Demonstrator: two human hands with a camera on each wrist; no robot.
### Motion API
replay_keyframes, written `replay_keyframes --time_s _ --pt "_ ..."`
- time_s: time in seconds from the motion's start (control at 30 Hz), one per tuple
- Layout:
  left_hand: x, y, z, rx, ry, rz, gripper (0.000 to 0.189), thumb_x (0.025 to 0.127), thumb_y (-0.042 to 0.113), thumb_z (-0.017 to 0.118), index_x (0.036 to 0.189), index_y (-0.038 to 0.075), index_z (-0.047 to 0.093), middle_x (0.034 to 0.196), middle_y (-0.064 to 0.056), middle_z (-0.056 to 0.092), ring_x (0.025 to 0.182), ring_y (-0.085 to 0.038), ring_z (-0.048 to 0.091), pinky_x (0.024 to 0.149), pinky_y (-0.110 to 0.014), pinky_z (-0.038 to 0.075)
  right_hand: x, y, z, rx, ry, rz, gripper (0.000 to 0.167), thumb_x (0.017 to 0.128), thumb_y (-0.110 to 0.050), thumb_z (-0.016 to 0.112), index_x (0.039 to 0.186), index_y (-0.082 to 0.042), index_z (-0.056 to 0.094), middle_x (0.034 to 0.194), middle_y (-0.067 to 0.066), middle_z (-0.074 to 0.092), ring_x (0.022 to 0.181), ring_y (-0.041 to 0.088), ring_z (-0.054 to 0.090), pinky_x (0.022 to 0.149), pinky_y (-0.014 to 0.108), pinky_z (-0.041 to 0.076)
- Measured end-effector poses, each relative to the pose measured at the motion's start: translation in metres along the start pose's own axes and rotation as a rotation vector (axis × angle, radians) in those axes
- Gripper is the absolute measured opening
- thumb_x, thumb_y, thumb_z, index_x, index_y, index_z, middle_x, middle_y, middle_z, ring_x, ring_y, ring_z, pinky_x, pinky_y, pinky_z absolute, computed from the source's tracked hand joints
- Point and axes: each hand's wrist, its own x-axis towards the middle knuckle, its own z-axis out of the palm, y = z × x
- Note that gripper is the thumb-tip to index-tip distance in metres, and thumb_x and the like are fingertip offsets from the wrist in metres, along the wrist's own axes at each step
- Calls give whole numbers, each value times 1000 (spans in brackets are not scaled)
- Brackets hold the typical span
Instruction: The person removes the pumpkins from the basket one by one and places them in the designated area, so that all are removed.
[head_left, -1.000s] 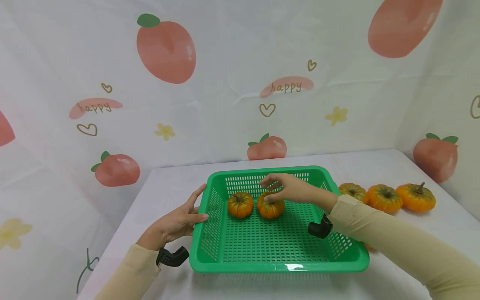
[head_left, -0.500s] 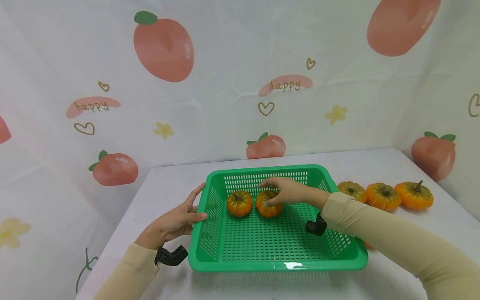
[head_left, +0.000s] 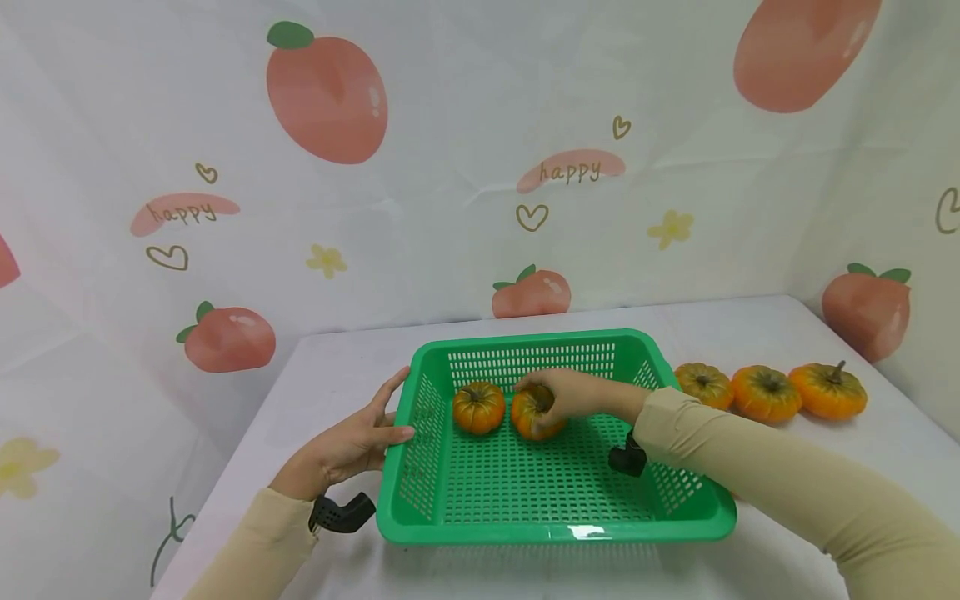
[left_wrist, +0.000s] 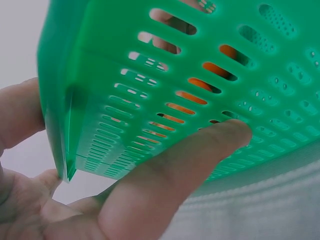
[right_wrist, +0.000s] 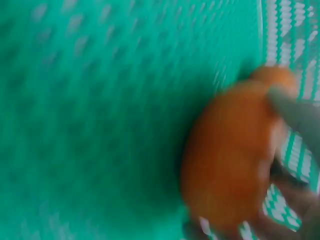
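Note:
A green plastic basket with slotted walls stands on the white table. My left hand holds its left side, the thumb over the rim and other fingers against the outside; the left wrist view shows a finger pressed on the slotted wall. Two small orange pumpkins sit in the basket. My right hand grips the right-hand pumpkin, fingers and thumb curled round it. That pumpkin is blurred in the right wrist view. Beside it on the left rests the other pumpkin, untouched.
Right of the basket, three more pumpkins stand in a row: a greenish one, a middle one and one with a tall stem. Behind the table hangs a fruit-printed white cloth.
From just above the right-hand pumpkin, my right hand has come down and taken hold of it. The head view has shifted slightly. My left hand keeps its place on the basket.

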Motion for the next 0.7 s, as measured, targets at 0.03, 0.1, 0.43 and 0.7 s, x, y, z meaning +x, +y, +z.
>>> replay_keyframes --time_s 0.03,0.1,0.43,0.7 --pt "0 0 0 1 -1 0 96 97 6 56 151 46 -13 152 -32 22 112 -36 62 90 -55 50 0 0 0 10 -15 5 64 79 -22 81 136 -9 54 137 11 53 120 26 50 103 49 42" --pt "0 0 0 2 -3 0 97 97 7 57 151 46 -14 152 -32 22 112 -35 62 91 -55 50 -1 1 1 31 -41 12 68 77 -22 82 137 -9 52 139 11 52 121 26 50 104 49 41" --pt "0 -1 0 11 0 4 97 97 8 58 150 47 -13 152 -31 23 112 -34 62 91 -54 50 -1 1 1 53 -65 -3 72 75 -20 84 138 -9 50 141 11 50 125 27 48 106 50 40" --pt "0 -1 0 11 0 3 97 97 8 57 150 46 -14 152 -32 22 113 -35 62 91 -55 50 1 2 2 58 -72 -6 71 75 -20 84 137 -9 51 138 9 52 120 24 49 104 47 42"
